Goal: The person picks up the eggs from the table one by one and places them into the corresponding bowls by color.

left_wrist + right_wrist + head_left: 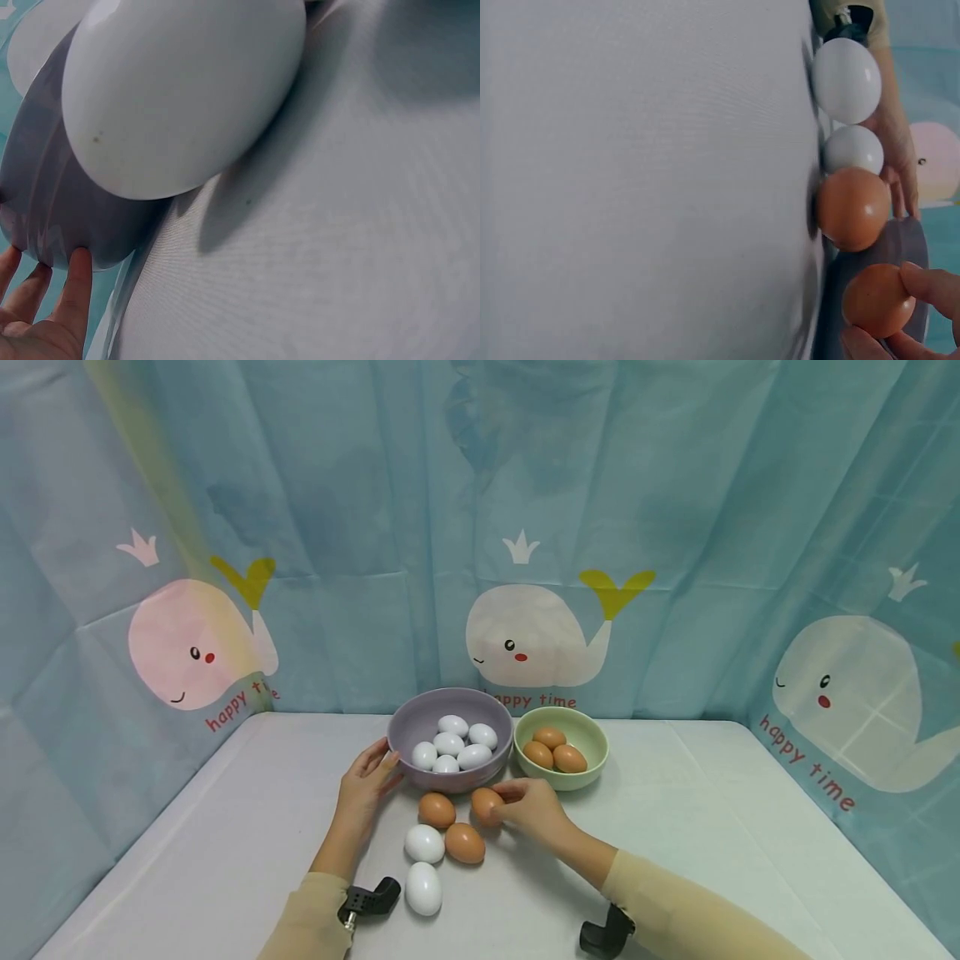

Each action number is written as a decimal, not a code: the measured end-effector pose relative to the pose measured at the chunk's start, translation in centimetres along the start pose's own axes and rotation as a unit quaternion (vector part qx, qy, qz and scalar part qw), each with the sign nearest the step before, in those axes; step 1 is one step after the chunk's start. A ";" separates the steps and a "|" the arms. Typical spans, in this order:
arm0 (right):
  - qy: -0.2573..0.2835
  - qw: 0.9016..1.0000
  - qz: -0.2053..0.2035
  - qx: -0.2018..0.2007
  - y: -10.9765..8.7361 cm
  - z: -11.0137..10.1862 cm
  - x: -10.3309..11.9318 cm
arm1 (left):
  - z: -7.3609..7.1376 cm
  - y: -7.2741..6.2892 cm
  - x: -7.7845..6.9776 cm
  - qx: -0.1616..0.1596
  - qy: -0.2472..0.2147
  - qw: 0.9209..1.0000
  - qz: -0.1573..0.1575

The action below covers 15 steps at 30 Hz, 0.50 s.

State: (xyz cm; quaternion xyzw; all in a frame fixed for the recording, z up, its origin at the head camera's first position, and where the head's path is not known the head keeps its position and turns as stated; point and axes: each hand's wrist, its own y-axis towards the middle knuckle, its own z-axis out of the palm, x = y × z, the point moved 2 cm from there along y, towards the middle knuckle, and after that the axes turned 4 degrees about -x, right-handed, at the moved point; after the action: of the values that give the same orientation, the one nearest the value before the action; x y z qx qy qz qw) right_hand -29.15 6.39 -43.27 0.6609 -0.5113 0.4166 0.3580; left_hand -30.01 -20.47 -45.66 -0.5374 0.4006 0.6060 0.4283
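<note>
My right hand (536, 812) pinches a brown egg (484, 807) between thumb and fingers, close in front of the purple bowl (415, 714). The same brown egg (879, 301) shows in the right wrist view with fingertips around it. With fingers extended, my left hand (363, 789) touches the left side of the purple bowl, which contains several white eggs (448, 744). On the white tabletop in front lie two more brown eggs (465, 843) and two white eggs (423, 889). One large white egg (184, 90) hides part of the bowl in the left wrist view.
Right beside the purple bowl stands a smaller green bowl (597, 739) with three brown eggs (550, 737) inside. Behind the table (697, 843) hangs a blue curtain (345, 635) printed with whales. A black wrist mount (371, 900) sits near the front white egg.
</note>
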 end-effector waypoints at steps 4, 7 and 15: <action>0.007 1.000 0.008 -0.012 -0.4 -1.2 0.4 | 0.0 -0.1 0.0 -0.002 0.004 1.000 -0.001; 0.014 1.000 0.012 -0.017 -0.6 -2.1 0.8 | 0.0 -0.1 -0.1 -0.003 0.008 1.000 -0.002; 0.035 0.998 0.027 -0.033 -0.8 -4.5 2.1 | 0.0 -0.1 0.0 -0.002 0.008 1.000 -0.002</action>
State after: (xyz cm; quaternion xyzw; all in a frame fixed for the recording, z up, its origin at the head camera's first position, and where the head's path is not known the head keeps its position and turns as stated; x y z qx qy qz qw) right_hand -28.94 9.85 -39.64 0.6198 -0.5298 0.4321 0.3853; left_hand -29.94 -20.44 -45.61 -0.5439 0.4016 0.6015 0.4256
